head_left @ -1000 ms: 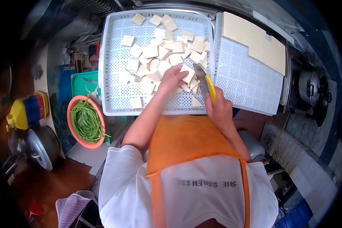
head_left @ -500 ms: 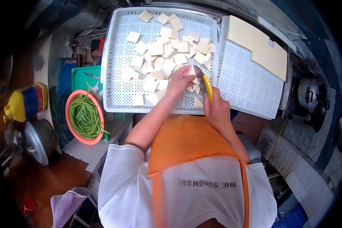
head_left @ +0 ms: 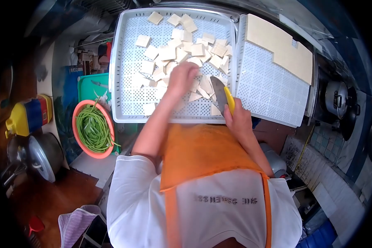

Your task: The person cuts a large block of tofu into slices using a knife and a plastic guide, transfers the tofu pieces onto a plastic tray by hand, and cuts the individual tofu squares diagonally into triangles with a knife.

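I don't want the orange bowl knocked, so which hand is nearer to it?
Left. The left hand is over the tray of pieces, beyond and right of the orange bowl; the right hand, holding the knife, is farther right.

We have shifted our left hand (head_left: 182, 79) left and far, away from the knife (head_left: 221, 94), exposing triangular tofu pieces (head_left: 205, 85) beside the blade.

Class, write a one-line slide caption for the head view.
The right hand holds a knife; the left hand is over pale, flat pieces in a perforated tray.
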`<action>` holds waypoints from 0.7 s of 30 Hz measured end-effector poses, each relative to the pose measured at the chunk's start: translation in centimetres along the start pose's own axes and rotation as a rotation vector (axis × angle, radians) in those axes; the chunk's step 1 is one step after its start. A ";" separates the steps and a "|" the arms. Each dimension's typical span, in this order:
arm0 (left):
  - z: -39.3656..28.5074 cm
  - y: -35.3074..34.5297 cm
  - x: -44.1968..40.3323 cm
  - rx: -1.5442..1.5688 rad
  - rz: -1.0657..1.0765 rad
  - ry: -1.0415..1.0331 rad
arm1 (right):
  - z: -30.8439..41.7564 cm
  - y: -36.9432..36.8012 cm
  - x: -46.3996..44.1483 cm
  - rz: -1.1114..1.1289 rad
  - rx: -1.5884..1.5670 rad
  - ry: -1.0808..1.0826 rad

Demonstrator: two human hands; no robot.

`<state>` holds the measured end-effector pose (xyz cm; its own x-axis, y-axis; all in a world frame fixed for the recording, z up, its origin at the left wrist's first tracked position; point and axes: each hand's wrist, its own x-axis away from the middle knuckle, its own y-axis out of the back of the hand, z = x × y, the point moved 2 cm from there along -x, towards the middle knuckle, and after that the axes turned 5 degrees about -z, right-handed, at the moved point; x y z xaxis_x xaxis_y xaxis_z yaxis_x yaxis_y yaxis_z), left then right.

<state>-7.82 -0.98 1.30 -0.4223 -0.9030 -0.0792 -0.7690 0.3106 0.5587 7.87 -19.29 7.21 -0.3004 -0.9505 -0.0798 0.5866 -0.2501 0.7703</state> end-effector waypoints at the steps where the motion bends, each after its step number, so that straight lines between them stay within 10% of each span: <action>1: 0.0 0.4 -0.3 -0.172 0.097 -0.071 | -0.2 0.1 0.2 0.014 0.011 0.022; 8: -0.1 -1.6 2.0 -0.747 0.396 -0.461 | -0.4 0.9 0.2 -0.002 0.012 0.041; 15: -1.3 -1.0 1.9 -0.758 0.407 -0.370 | -0.3 1.6 0.1 -0.017 0.000 0.026; 21: -1.0 -0.4 2.1 0.393 0.133 0.197 | 2.1 1.9 -0.7 -0.148 -0.023 0.062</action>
<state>-7.90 -3.29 1.71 -0.4598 -0.8750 0.1518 -0.8540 0.4825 0.1946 7.60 -18.71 10.10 -0.3385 -0.9122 -0.2309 0.5568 -0.3920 0.7323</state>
